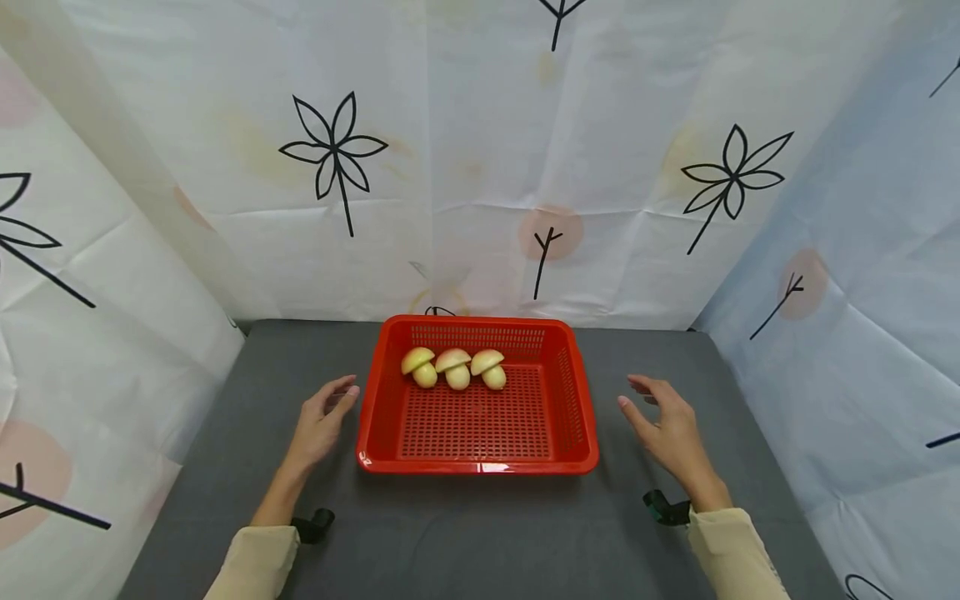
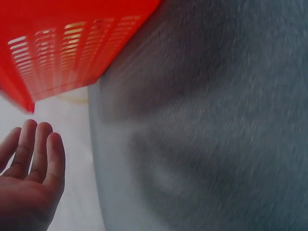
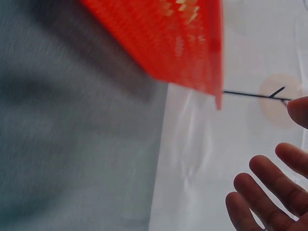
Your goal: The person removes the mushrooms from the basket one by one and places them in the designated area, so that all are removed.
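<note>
A red plastic basket (image 1: pixel 480 467) with slotted sides rests on the grey tabletop. Inside, toward its back left, three mushroom-shaped pieces stand in a row: a left one (image 1: pixel 417 361), a middle one (image 1: pixel 453 362) and a right one (image 1: pixel 487 363), with yellow-pink caps and pale stems. My left hand (image 1: pixel 317 429) is just off the basket's left side, fingers relaxed and holding nothing. On the other side, my right hand (image 1: pixel 670 433) is apart from the basket, its fingers spread loosely. Both wrist views show the hands bare of any object.
Grey cloth (image 1: pixel 450 542) covers the table around the basket. White fabric (image 1: pixel 465 167) with plant drawings hangs behind it and along both sides. A dark wrist camera (image 1: pixel 315 525) sits on the left wrist, and another camera (image 1: pixel 665 507) on the right.
</note>
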`<action>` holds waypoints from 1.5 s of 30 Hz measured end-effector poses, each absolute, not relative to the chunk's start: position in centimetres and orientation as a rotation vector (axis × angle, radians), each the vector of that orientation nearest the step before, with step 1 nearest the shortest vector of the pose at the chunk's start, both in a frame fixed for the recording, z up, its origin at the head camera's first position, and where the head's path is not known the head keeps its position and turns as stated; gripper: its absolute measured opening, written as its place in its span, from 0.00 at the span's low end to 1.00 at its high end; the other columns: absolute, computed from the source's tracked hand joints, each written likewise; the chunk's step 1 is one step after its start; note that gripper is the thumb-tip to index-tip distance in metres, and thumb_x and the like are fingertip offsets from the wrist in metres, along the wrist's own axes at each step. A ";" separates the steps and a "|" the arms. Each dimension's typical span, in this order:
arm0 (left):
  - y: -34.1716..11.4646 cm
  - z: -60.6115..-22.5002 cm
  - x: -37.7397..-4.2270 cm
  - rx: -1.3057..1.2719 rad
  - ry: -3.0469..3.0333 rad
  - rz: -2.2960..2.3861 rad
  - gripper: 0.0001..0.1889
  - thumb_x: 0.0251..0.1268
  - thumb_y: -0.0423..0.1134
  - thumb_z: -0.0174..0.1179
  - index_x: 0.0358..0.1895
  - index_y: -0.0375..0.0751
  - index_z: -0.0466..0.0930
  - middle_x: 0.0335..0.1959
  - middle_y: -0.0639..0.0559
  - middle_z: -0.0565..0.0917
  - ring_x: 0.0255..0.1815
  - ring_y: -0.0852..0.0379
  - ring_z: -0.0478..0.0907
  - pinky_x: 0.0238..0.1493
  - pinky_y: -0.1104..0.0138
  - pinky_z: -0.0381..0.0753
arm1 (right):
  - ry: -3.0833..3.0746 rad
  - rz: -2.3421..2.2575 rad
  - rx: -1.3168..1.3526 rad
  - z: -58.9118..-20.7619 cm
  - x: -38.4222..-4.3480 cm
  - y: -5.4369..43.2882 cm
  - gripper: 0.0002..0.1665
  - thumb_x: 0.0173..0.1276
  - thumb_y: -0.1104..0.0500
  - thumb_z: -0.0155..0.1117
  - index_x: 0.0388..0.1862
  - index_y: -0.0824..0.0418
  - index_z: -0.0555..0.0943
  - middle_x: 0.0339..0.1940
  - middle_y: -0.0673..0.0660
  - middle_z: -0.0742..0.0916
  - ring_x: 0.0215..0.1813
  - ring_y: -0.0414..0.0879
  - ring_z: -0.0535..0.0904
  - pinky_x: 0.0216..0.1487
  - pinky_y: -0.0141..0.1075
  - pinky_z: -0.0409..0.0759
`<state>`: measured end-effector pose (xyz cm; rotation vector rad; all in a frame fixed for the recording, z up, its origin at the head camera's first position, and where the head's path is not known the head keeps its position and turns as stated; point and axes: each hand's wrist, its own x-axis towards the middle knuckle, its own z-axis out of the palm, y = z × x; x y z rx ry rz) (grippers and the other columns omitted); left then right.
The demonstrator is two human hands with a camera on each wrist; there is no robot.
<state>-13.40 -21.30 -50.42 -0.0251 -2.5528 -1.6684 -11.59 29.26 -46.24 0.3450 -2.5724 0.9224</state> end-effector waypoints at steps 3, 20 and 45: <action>-21.1 -50.8 -13.5 -0.028 -2.534 -1.782 0.24 0.80 0.42 0.53 0.69 0.28 0.71 0.61 0.33 0.78 0.53 0.59 0.77 0.51 0.77 0.76 | -2.556 1.003 0.354 -45.8 -11.6 28.6 0.23 0.69 0.63 0.70 0.61 0.66 0.79 0.54 0.63 0.84 0.54 0.56 0.80 0.55 0.23 0.71; -20.8 -52.6 -13.9 -0.102 -2.337 -2.249 0.30 0.75 0.35 0.60 0.73 0.27 0.63 0.64 0.25 0.74 0.58 0.51 0.80 0.51 0.71 0.83 | -2.563 1.237 0.521 -43.2 -13.1 23.7 0.24 0.71 0.63 0.68 0.64 0.65 0.78 0.57 0.62 0.83 0.57 0.57 0.80 0.55 0.56 0.80; -20.6 -53.2 -14.3 -0.102 -2.286 -2.296 0.29 0.74 0.32 0.60 0.73 0.26 0.63 0.66 0.27 0.71 0.53 0.66 0.80 0.52 0.72 0.82 | -2.662 1.738 0.422 -46.5 -21.8 16.1 0.39 0.61 0.64 0.78 0.70 0.69 0.73 0.65 0.68 0.80 0.66 0.62 0.76 0.67 0.55 0.74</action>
